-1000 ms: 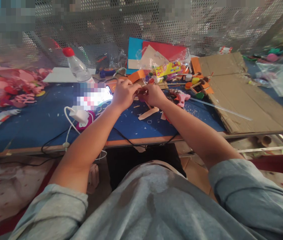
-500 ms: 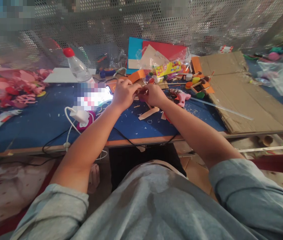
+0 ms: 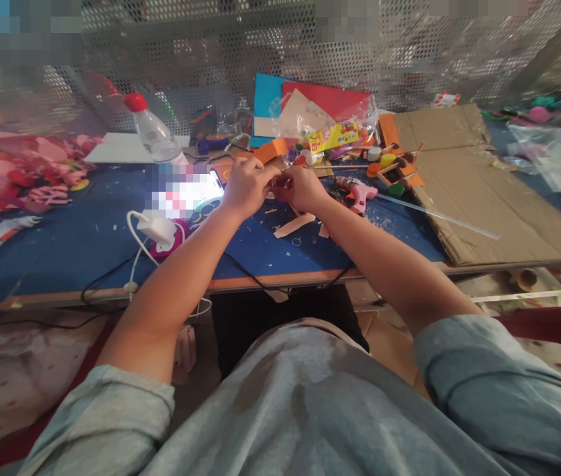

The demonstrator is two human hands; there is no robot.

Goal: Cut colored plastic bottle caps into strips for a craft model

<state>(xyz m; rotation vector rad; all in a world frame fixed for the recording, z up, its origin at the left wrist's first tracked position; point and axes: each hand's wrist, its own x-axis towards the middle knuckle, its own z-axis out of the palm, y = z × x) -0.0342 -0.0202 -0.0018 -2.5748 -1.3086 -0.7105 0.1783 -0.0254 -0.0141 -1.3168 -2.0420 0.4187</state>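
Observation:
My left hand and my right hand meet over the middle of the blue table, fingertips touching or nearly so. Both are closed in a pinch around something small that the fingers mostly hide; its kind cannot be made out. Below the right hand lie tan strips of thin sheet material. A pink glue gun rests just right of that hand, a clear glue stick reaching out beyond it. Left of my left hand a lit phone lies on the table. Behind the hands is an orange block.
A red-capped bottle stands at the back left, near a pile of pink pieces. A white charger sits in a purple socket, cables trailing over the table edge. Flattened cardboard covers the right side. A yellow packet lies behind.
Both hands stay in the same place with only slight finger movement. The things on the table have not visibly moved.

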